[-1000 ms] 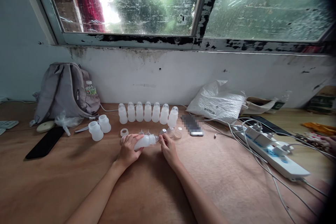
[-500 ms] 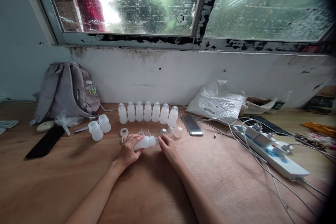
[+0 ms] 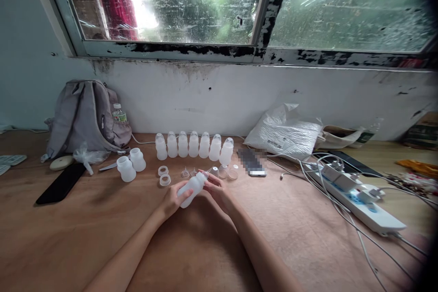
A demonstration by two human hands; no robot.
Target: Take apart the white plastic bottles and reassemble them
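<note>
hands meet at frame centre: left hand wraps the bottle body, tilting it so the neck points up-right, where right hand pinches at its mouth with fingertips closed. just behind lie loose rings, small caps and a row of bottles. bag upper left, power strip with cables at right, well apart.
</note>
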